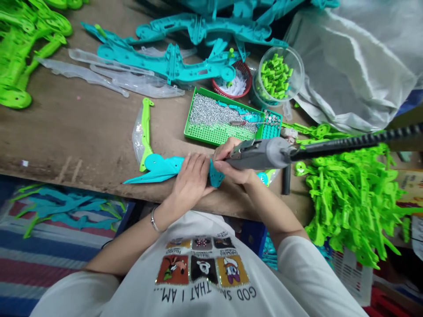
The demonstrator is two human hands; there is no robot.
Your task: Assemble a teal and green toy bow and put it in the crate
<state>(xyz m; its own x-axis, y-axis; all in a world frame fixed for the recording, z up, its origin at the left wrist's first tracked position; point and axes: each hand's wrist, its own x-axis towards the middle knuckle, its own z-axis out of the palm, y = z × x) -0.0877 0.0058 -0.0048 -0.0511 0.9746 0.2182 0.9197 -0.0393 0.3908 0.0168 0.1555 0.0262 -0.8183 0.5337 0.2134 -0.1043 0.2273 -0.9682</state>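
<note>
A long teal plastic part [162, 170] lies along the table's front edge, with a lime green piece [146, 132] and clear plastic touching its left portion. My left hand [192, 178] presses down on the teal part near its middle, fingers together and wrapped over it. Closed around a grey power screwdriver [259, 154] with a black coiled cord, my right hand [233, 164] is just right of my left hand. The tool's tip is hidden by my right hand, beside the teal part's raised middle section.
A green tray [208, 133] of screws, a red basket [248, 83] and a clear tub [299, 72] of green pegs stand behind my hands. Teal parts [172, 64] lie further back. Green parts [353, 198] pile up at right, more [20, 57] at far left.
</note>
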